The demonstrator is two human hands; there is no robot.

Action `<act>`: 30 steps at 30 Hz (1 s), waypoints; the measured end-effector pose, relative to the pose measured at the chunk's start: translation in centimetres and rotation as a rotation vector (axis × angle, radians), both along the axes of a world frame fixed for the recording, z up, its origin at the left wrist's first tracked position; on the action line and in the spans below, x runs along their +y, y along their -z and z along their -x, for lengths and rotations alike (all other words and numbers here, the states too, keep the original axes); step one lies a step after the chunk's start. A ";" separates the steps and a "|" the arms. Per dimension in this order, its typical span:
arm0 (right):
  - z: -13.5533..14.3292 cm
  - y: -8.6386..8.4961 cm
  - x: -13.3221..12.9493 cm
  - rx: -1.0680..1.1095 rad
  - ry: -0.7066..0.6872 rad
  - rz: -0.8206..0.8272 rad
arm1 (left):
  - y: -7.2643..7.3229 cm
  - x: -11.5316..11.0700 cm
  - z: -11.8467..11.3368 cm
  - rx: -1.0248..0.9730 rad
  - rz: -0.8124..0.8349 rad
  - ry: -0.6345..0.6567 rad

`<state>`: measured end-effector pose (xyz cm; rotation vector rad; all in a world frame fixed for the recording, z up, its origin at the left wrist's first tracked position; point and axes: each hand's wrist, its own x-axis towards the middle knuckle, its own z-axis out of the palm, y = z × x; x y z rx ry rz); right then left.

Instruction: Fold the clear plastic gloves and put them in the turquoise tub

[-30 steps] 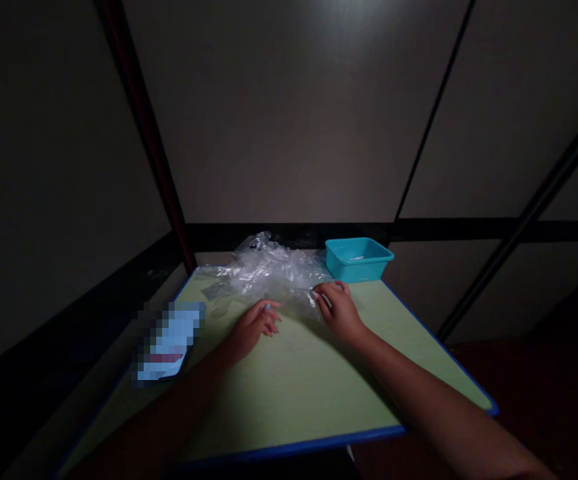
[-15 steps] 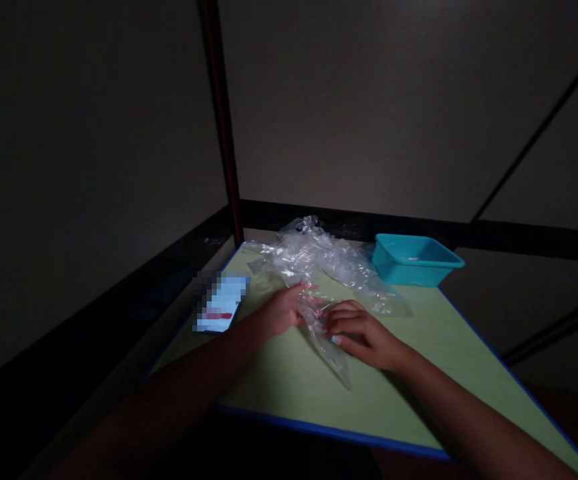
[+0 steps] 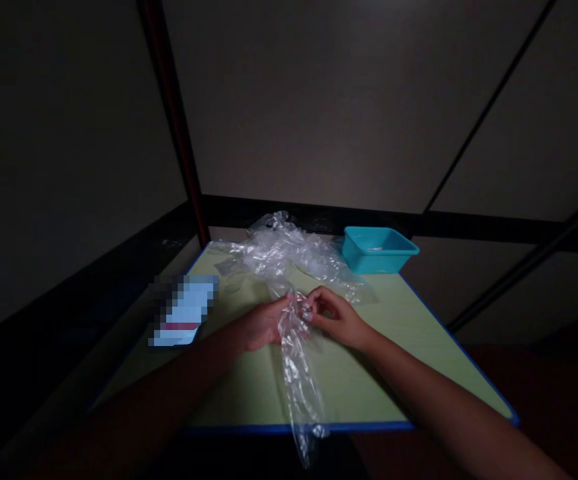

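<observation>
Two bare hands meet over a clear plastic strip [image 3: 299, 380] at the middle of a dim, blue-edged desk [image 3: 369, 393]. The right hand [image 3: 345, 323] brings thumb and forefinger together in a narrow pinch at the upper end of the strip; the left hand [image 3: 265, 325] lies against it, thumb raised, but its other fingers sit behind shiny film, and whether they close on it cannot be told. Below the hands the strip trails toward the person, its tail past the desk's near edge.

That overhang looks like the likeliest trouble: a loosened pinch could let the slick film slide off toward the floor. The crumpled heap [image 3: 289, 250] lies just beyond the hands (where one piece ends and another begins is hard to say), so a sharp tug might drag more film along if the two are joined or tangled. The heap's right side reaches close to the turquoise basin [image 3: 381, 261], which such a pull could nudge. Near the left forearm, a lit phone [image 3: 186, 312] rests by the desk's left edge, where a stray elbow could knock it.
</observation>
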<state>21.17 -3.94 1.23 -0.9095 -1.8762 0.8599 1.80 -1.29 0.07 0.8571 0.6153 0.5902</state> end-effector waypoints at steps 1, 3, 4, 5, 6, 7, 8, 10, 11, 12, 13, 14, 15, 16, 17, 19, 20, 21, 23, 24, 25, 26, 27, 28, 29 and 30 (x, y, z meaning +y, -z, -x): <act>0.0 0.1 0.0 -0.019 0.008 0.003 | 0.1 -0.1 0.0 0.013 -0.030 -0.026; 0.1 0.4 0.0 -0.029 0.021 0.029 | -0.1 0.0 0.0 0.021 -0.078 -0.120; 0.0 0.5 0.1 -0.018 0.025 0.051 | -0.2 0.1 0.0 0.019 -0.093 -0.170; -0.1 0.7 0.2 0.000 0.030 0.075 | -0.4 0.2 0.1 0.007 -0.099 -0.221; -0.2 0.8 0.3 0.020 0.036 0.093 | -0.7 0.3 0.1 -0.015 -0.104 -0.256; -0.3 1.0 0.4 0.037 0.042 0.105 | -0.9 0.5 0.1 -0.047 -0.106 -0.278; -0.4 1.1 0.5 0.052 0.045 0.114 | -1.1 0.5 0.1 -0.082 -0.106 -0.283; -0.6 1.3 0.8 0.074 0.043 0.138 | -1.4 0.7 0.2 -0.150 -0.095 -0.275; -0.6 1.3 0.9 0.081 0.038 0.150 | -1.5 0.7 0.2 -0.179 -0.083 -0.278; -0.7 1.4 1.1 0.088 0.036 0.161 | -1.5 0.7 0.3 -0.200 -0.069 -0.285; -0.7 1.4 1.2 0.096 0.037 0.173 | -1.5 0.8 0.4 -0.214 -0.059 -0.294; -0.8 1.4 1.3 0.110 0.040 0.189 | -1.4 0.8 0.5 -0.219 -0.052 -0.302; -0.8 1.4 1.3 0.134 0.041 0.210 | -1.3 0.8 0.7 -0.213 -0.048 -0.297; -0.7 1.4 1.4 0.170 0.039 0.235 | -1.3 0.9 0.8 -0.198 -0.049 -0.280; -0.7 1.4 1.4 0.220 0.035 0.262 | -1.3 0.9 1.0 -0.174 -0.053 -0.253; -0.5 1.3 1.3 0.361 0.015 0.342 | -1.2 0.9 1.2 -0.122 -0.074 -0.187; -0.4 1.1 1.2 0.437 -0.001 0.399 | -1.1 0.8 1.2 -0.094 -0.090 -0.156; -0.3 1.0 1.0 0.502 -0.023 0.464 | -1.0 0.7 1.2 -0.067 -0.109 -0.130; -0.1 0.8 0.8 0.569 -0.093 0.595 | -0.8 0.4 0.9 -0.026 -0.146 -0.088; 0.0 0.7 0.7 0.570 -0.133 0.642 | -0.6 0.2 0.7 -0.009 -0.162 -0.066; 0.0 0.7 0.7 0.554 -0.168 0.665 | -0.5 0.0 0.5 0.007 -0.176 -0.046; 0.1 0.8 0.7 0.527 -0.198 0.668 | -0.3 -0.1 0.3 0.021 -0.186 -0.034; 0.1 0.9 0.7 0.496 -0.219 0.658 | -0.3 -0.2 0.1 0.032 -0.190 -0.031; 0.1 1.0 0.7 0.469 -0.234 0.643 | -0.3 -0.2 0.1 0.037 -0.189 -0.040; 0.1 1.1 0.7 0.446 -0.244 0.627 | -0.3 -0.2 0.1 0.034 -0.188 -0.059; 0.0 1.3 0.8 0.426 -0.255 0.616 | -0.4 -0.1 0.2 0.023 -0.190 -0.092</act>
